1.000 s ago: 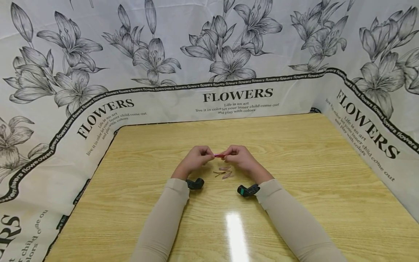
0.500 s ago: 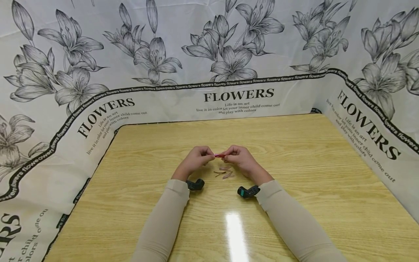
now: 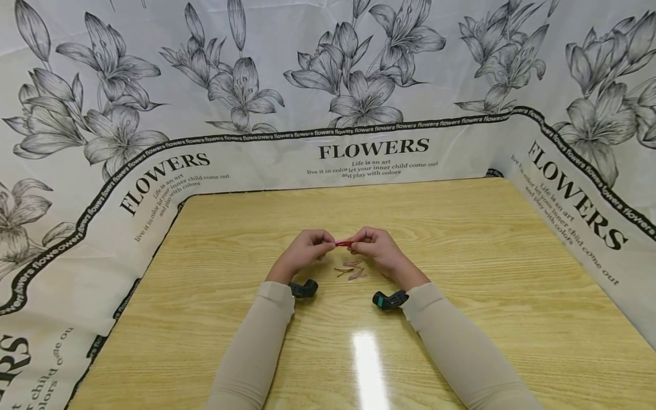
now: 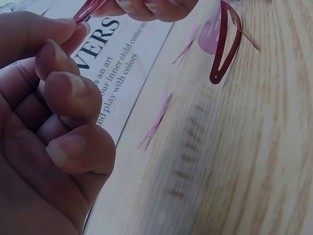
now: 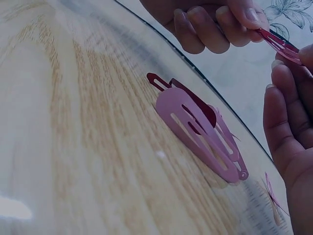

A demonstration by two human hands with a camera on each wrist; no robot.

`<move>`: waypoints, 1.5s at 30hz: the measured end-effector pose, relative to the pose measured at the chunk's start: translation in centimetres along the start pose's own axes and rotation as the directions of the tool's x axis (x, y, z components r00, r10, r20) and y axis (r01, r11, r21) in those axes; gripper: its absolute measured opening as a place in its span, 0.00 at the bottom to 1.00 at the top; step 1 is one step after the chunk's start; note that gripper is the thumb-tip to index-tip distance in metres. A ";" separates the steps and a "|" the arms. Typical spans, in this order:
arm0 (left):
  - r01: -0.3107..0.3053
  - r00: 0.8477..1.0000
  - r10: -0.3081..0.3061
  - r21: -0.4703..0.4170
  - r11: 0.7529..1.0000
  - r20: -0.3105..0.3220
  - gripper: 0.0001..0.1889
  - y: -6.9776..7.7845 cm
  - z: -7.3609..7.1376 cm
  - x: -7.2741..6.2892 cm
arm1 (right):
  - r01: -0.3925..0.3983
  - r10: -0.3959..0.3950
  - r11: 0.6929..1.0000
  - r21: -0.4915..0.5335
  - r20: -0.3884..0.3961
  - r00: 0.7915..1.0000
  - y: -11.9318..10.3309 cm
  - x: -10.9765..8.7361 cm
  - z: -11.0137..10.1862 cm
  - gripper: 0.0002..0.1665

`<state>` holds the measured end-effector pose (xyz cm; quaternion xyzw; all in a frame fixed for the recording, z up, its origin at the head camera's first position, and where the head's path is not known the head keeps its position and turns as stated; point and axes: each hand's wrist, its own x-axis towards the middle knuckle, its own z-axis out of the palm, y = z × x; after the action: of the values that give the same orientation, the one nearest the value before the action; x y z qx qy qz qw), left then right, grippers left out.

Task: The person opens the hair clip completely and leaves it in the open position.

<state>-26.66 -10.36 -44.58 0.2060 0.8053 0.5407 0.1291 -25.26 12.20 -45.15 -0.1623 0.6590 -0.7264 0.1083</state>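
Note:
Between both hands, above the table, is a slim red and pink snap hair clip (image 3: 343, 244). My left hand (image 3: 310, 249) pinches one end with thumb and forefinger, its other fingers curled loosely. At the opposite end, my right hand (image 3: 376, 249) pinches the same hair clip (image 5: 281, 46). Below the hands, a dark red snap clip (image 4: 214, 77) and a pink snap clip (image 5: 168, 105) lie overlapping on the wood. Thin pink strands (image 4: 157, 120) lie bunched near them in the left wrist view.
A light wood-grain table (image 3: 230, 228) carries the small items in front of the hands. White cloth (image 3: 266, 165) printed with flowers and lettering hangs along its back and sides. Black wrist cameras (image 3: 389, 299) sit at both cuffs.
Both hands stay nearly still with the hair clip between them. The items on the table have not moved.

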 end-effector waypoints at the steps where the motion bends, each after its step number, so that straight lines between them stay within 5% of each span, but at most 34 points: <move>1: -0.003 1.000 0.003 0.004 1.000 0.001 0.15 0.0 0.0 0.0 | 0.004 -0.004 1.000 -0.001 0.004 1.000 -0.1 0.0 0.0 0.06; 17: -0.020 1.000 0.020 0.008 1.000 0.004 0.14 0.2 -0.2 -0.2 | 0.012 -0.012 1.000 -0.021 0.012 1.000 0.2 0.0 -0.2 0.14; 45: -0.042 0.999 0.042 0.008 0.999 0.023 0.12 0.2 -0.1 -0.3 | 0.019 -0.019 1.000 0.006 0.011 1.000 0.3 0.0 -0.5 0.05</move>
<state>-26.40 -10.53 -44.36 0.2296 0.8017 0.5374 0.1258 -25.43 12.68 -45.48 -0.1720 0.6548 -0.7284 0.1054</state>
